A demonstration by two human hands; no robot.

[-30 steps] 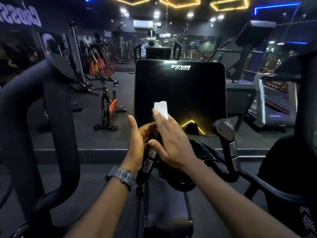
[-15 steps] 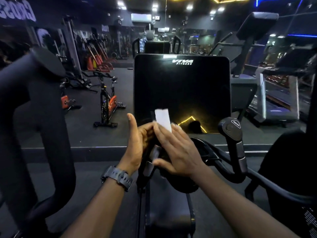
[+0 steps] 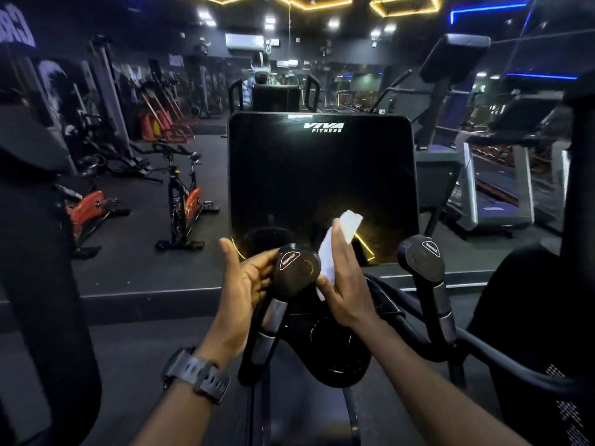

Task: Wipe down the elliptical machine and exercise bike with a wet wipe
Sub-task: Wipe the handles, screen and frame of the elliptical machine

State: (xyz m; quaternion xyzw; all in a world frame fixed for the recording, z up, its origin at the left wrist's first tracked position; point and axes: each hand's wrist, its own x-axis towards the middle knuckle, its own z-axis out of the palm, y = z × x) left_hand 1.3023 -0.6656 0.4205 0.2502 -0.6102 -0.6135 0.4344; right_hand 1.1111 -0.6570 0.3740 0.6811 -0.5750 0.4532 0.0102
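Observation:
I stand at the elliptical machine, facing its black console screen (image 3: 322,181). The left inner handle knob (image 3: 297,268) is dark and oval, with a small label on top. My left hand (image 3: 248,284) cups this knob from the left, fingers curled against it. My right hand (image 3: 343,284) holds a white wet wipe (image 3: 335,243) pressed to the knob's right side. The matching right handle knob (image 3: 421,257) stands free. An exercise bike (image 3: 183,204) with an orange flywheel stands on the floor at the left.
A thick black swing arm (image 3: 38,252) fills the left edge, another (image 3: 547,317) the right. A second orange bike (image 3: 87,210) lies further left. Treadmills (image 3: 495,188) stand at the right. A mirror wall ahead reflects the gym.
My right hand has slid off the top of the left handle knob to its right side, uncovering the knob. The wipe now tilts to the right. The left hand has stayed on the knob.

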